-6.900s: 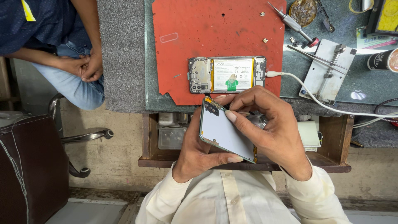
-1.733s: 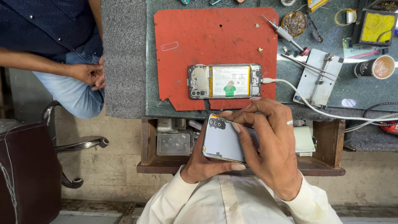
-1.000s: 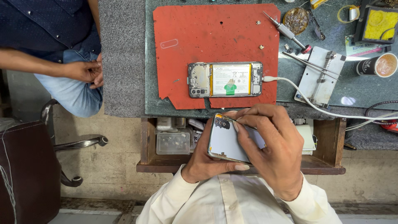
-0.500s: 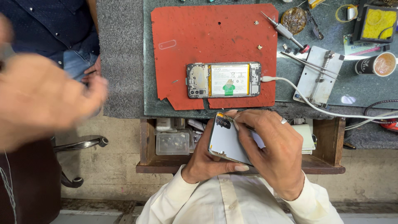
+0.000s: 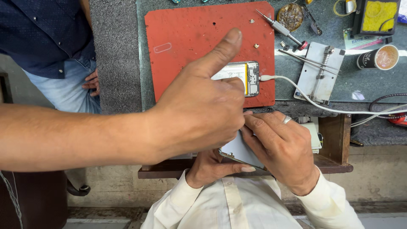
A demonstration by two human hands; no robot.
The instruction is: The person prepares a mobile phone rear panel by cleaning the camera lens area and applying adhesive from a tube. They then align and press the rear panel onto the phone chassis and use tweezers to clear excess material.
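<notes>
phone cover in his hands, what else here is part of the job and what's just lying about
In hand:
- phone cover, held by left hand and right hand
- opened phone on the red mat, cable plugged in

Lying about:
- screwdriver
- metal jig
- tweezers
- paper cup
- yellow sponge tray
- another person's arm reaching across, thumb up

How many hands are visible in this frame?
4. The left hand and right hand hold a phone cover; another arm's hand reaches across in front; a bystander's hand rests at upper left. Others may be hidden.
</notes>
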